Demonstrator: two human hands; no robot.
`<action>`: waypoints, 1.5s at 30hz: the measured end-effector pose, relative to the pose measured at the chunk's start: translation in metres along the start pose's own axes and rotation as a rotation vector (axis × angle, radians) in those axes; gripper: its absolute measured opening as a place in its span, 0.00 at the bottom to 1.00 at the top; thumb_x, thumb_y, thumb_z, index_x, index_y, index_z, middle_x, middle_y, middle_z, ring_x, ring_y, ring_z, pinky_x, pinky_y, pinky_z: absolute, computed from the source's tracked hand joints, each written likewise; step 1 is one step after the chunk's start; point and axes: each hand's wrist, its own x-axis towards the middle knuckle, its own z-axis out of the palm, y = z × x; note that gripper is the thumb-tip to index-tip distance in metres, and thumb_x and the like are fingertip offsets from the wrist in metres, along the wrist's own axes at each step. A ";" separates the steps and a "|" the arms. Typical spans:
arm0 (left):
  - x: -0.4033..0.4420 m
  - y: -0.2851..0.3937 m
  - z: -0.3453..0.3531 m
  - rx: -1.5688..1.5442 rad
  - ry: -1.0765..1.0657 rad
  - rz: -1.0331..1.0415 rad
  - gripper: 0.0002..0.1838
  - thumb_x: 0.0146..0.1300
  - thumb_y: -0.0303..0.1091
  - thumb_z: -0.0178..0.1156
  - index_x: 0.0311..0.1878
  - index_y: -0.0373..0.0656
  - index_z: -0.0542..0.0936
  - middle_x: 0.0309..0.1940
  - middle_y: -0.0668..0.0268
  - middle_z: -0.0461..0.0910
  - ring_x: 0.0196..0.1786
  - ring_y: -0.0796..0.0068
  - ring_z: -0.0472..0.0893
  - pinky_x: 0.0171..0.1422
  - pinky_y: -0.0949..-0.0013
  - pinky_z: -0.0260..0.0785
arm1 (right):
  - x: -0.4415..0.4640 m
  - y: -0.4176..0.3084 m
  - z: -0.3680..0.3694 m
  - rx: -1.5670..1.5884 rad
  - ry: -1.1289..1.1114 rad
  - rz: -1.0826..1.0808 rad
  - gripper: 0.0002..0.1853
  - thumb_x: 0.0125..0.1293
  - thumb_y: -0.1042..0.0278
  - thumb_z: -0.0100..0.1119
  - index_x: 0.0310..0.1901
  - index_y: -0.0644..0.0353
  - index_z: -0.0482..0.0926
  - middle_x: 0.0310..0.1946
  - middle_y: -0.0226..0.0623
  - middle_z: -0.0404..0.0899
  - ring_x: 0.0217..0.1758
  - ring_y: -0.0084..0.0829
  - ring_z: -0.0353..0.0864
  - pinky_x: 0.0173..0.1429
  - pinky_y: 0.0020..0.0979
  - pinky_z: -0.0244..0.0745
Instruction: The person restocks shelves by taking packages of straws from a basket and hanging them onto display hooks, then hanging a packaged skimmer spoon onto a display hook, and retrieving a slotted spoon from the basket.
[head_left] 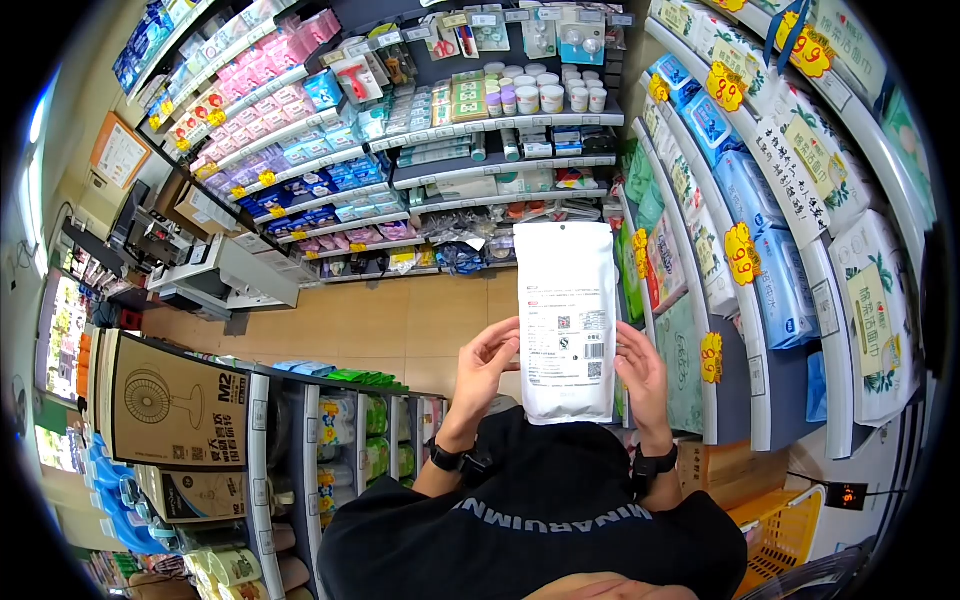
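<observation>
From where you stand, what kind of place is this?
Most likely a shop: the shelves are packed with goods, yellow price tags hang along some of them, and there's a basket at the lower right.

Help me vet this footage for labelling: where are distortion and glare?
Head view: fisheye bending curves the shelf edges on the right, and black fills the corners; a strip near the left edge glares white; the white packet is bright, its smallest print unreadable.

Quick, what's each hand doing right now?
Left hand: holding the white packet by its left edge.
Right hand: holding the white packet's right edge.
</observation>
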 end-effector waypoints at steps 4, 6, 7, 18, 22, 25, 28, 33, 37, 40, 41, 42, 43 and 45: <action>0.000 0.004 0.000 0.017 0.002 -0.002 0.19 0.74 0.30 0.57 0.66 0.37 0.76 0.50 0.65 0.85 0.50 0.79 0.84 0.49 0.72 0.79 | 0.000 -0.004 0.003 -0.014 -0.001 0.000 0.26 0.69 0.80 0.54 0.69 0.71 0.68 0.60 0.45 0.76 0.60 0.28 0.76 0.68 0.30 0.68; 0.001 0.002 -0.001 0.021 0.004 -0.005 0.19 0.75 0.30 0.57 0.66 0.37 0.76 0.50 0.65 0.85 0.50 0.79 0.84 0.49 0.73 0.79 | 0.000 -0.005 0.004 -0.020 0.005 0.003 0.26 0.69 0.79 0.53 0.68 0.73 0.67 0.60 0.45 0.77 0.59 0.27 0.76 0.67 0.30 0.69; 0.001 0.002 -0.002 0.024 0.004 -0.009 0.19 0.75 0.30 0.57 0.66 0.37 0.76 0.50 0.65 0.85 0.50 0.78 0.84 0.48 0.73 0.79 | 0.000 -0.004 0.004 -0.018 0.006 0.001 0.26 0.69 0.79 0.53 0.68 0.73 0.67 0.59 0.45 0.77 0.59 0.27 0.76 0.67 0.30 0.69; 0.001 0.005 -0.001 0.018 -0.006 -0.013 0.18 0.75 0.31 0.56 0.65 0.38 0.76 0.50 0.66 0.85 0.50 0.78 0.84 0.48 0.73 0.78 | 0.000 -0.002 0.000 0.002 -0.012 -0.023 0.26 0.70 0.80 0.53 0.69 0.71 0.68 0.61 0.47 0.76 0.60 0.29 0.76 0.68 0.30 0.69; 0.001 0.006 -0.001 0.009 0.002 -0.013 0.18 0.75 0.31 0.56 0.65 0.39 0.77 0.50 0.66 0.85 0.51 0.79 0.83 0.48 0.73 0.78 | 0.001 -0.002 0.000 -0.003 -0.013 -0.015 0.26 0.70 0.80 0.53 0.69 0.72 0.67 0.61 0.47 0.76 0.60 0.29 0.77 0.68 0.30 0.69; 0.000 0.007 -0.001 0.015 0.004 -0.013 0.17 0.75 0.31 0.56 0.64 0.39 0.77 0.51 0.66 0.85 0.51 0.79 0.83 0.48 0.73 0.78 | 0.001 -0.003 0.002 -0.007 -0.008 -0.017 0.26 0.69 0.80 0.53 0.68 0.73 0.67 0.60 0.46 0.76 0.60 0.28 0.76 0.68 0.30 0.69; 0.001 0.005 -0.002 0.017 0.007 -0.017 0.17 0.75 0.31 0.56 0.64 0.39 0.77 0.51 0.66 0.85 0.51 0.79 0.83 0.48 0.73 0.78 | 0.001 -0.004 0.003 -0.017 -0.004 -0.018 0.25 0.69 0.79 0.52 0.68 0.73 0.67 0.59 0.45 0.76 0.60 0.28 0.76 0.68 0.30 0.69; 0.000 0.009 -0.001 0.002 -0.001 -0.019 0.17 0.75 0.31 0.56 0.64 0.39 0.77 0.50 0.66 0.85 0.51 0.79 0.83 0.48 0.73 0.78 | 0.002 -0.004 0.003 -0.025 -0.001 -0.014 0.25 0.69 0.79 0.52 0.68 0.74 0.68 0.59 0.46 0.76 0.60 0.29 0.76 0.68 0.30 0.69; 0.001 0.009 -0.001 -0.001 -0.007 -0.021 0.17 0.75 0.30 0.57 0.64 0.39 0.77 0.50 0.66 0.85 0.51 0.79 0.83 0.48 0.74 0.78 | 0.002 -0.005 0.003 -0.022 0.005 -0.016 0.25 0.69 0.79 0.52 0.67 0.74 0.68 0.59 0.46 0.77 0.60 0.29 0.77 0.67 0.30 0.70; 0.001 0.009 -0.001 -0.011 -0.013 -0.023 0.17 0.74 0.30 0.57 0.64 0.39 0.77 0.50 0.66 0.85 0.51 0.79 0.83 0.48 0.74 0.79 | 0.002 -0.002 0.002 -0.025 0.013 -0.014 0.24 0.69 0.79 0.53 0.67 0.74 0.68 0.58 0.46 0.77 0.59 0.28 0.77 0.67 0.30 0.70; 0.001 0.008 -0.001 -0.011 -0.013 -0.023 0.17 0.74 0.30 0.57 0.64 0.39 0.77 0.50 0.66 0.85 0.51 0.79 0.83 0.48 0.74 0.79 | 0.002 -0.001 0.001 -0.025 0.018 -0.013 0.24 0.69 0.80 0.53 0.67 0.74 0.68 0.58 0.46 0.77 0.59 0.28 0.77 0.67 0.29 0.70; 0.001 0.008 -0.001 -0.009 -0.012 -0.024 0.17 0.74 0.30 0.57 0.64 0.39 0.77 0.50 0.66 0.85 0.51 0.79 0.83 0.48 0.73 0.79 | 0.002 0.000 0.001 -0.026 0.018 -0.013 0.24 0.69 0.80 0.53 0.67 0.74 0.68 0.58 0.46 0.77 0.59 0.28 0.77 0.67 0.29 0.70; 0.002 0.008 -0.001 -0.008 -0.010 -0.026 0.17 0.74 0.29 0.57 0.64 0.39 0.77 0.50 0.66 0.85 0.51 0.79 0.83 0.48 0.73 0.79 | 0.002 0.001 0.000 -0.026 0.020 -0.012 0.24 0.69 0.80 0.53 0.66 0.73 0.68 0.58 0.46 0.77 0.59 0.28 0.77 0.66 0.29 0.70; 0.002 0.008 -0.001 -0.009 -0.012 -0.028 0.17 0.74 0.29 0.57 0.64 0.39 0.77 0.50 0.66 0.85 0.51 0.79 0.83 0.49 0.73 0.79 | 0.003 0.002 0.000 -0.026 0.021 -0.010 0.24 0.69 0.80 0.53 0.66 0.73 0.68 0.58 0.45 0.78 0.58 0.28 0.78 0.66 0.29 0.71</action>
